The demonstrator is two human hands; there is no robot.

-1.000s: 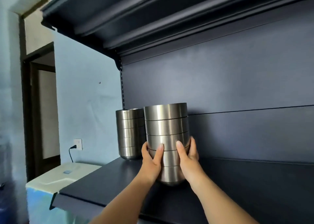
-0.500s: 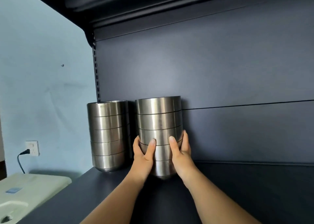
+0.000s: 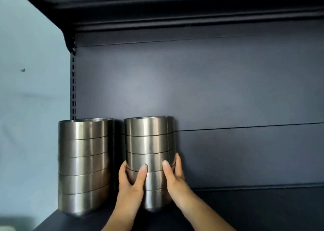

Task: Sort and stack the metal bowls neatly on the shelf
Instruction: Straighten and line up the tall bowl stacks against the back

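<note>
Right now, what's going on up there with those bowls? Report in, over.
Left hand and right hand both grip the right bowl stack. It stands beside the left bowl stack, narrow gap between. Nothing in the way.

Two stacks of brushed metal bowls stand upright on the dark shelf, side by side with a narrow gap between them. The left stack — five nested bowls, rims showing as thin seams — sits at the shelf's left end, beside the slotted upright. The right stack also looks like five bowls, though its lower seams are partly hidden. Its rounded bottom seems to rest on the shelf, close to the back panel.
</note>
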